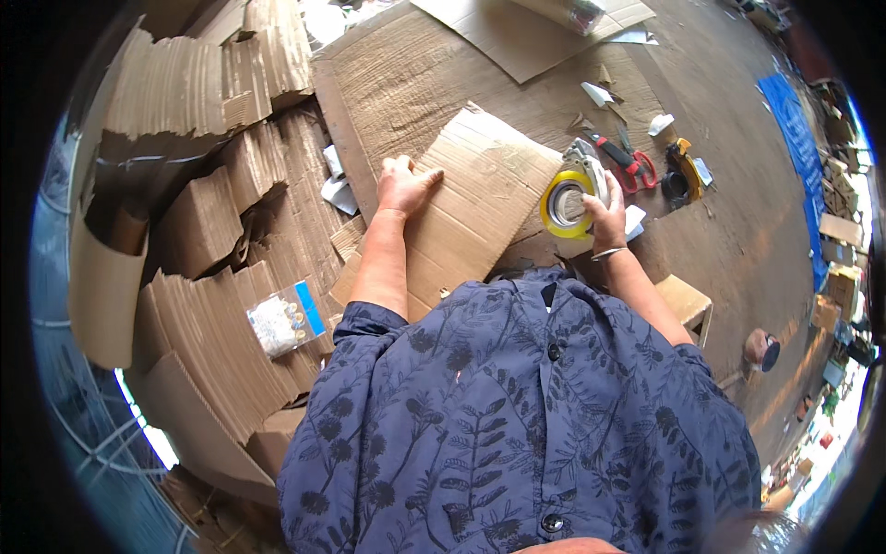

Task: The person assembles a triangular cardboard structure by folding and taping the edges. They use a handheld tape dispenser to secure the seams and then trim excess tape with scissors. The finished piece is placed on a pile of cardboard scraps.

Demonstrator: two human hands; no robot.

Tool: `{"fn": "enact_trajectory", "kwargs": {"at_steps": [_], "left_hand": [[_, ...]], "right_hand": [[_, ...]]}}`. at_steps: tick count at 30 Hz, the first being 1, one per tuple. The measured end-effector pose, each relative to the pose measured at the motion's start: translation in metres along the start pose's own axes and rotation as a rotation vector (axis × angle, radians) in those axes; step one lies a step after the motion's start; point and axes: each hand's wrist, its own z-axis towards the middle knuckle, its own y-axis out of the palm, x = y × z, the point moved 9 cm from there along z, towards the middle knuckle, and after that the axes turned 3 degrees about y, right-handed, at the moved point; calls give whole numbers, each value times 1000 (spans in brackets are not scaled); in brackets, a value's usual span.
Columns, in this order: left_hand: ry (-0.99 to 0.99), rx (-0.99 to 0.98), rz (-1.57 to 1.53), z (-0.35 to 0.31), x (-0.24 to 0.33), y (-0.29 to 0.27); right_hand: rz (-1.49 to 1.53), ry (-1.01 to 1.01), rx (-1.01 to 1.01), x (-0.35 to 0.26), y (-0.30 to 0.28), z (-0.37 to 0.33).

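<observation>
A flat piece of corrugated cardboard (pixel 484 189) lies slanted in front of my body. At its left edge, my left hand (pixel 407 188) is closed, with the thumb over the top face and the fingers curled at the border. My right hand (pixel 607 214) grips a tape dispenser (pixel 580 155) beside the cardboard's right corner. A roll of yellow-edged packing tape (pixel 553 205) sits in the dispenser. Just past it are red-handled scissors (pixel 643 170) and a red-and-black tool (pixel 616 153), perhaps a cutter. How the tape meets the cardboard is too small to tell.
Tall stacks of folded cardboard (pixel 198 222) fill the left side, with a clear bag of small items (pixel 284 321) on one. A second, yellow-and-black dispenser (pixel 681 174) lies at the right. A cardboard sheet (pixel 526 42) is at the far side of the worn wooden surface (pixel 388 92).
</observation>
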Motion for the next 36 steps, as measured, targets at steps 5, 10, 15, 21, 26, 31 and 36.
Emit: {"fn": "enact_trajectory", "kwargs": {"at_steps": [5, 10, 15, 21, 26, 31, 36], "left_hand": [[-1, 174, 120, -29, 20, -12], [94, 220, 132, -93, -5, 81], [-76, 293, 9, -104, 7, 80], [58, 211, -559, -114, 66, 75], [-313, -349, -1448, -177, 148, 98], [-314, -334, -1548, -166, 124, 95], [-149, 84, -1228, -84, 23, 42]], "right_hand": [[-123, -128, -2, 16, -13, 28], [-249, -228, -70, -25, -58, 8], [-293, -325, -227, -67, -61, -31], [-486, -797, -411, -136, -22, -86], [-664, -925, -559, -145, 0, -106], [-776, -900, -595, -151, 15, -113], [-1054, -807, -602, -170, 26, -112]]}}
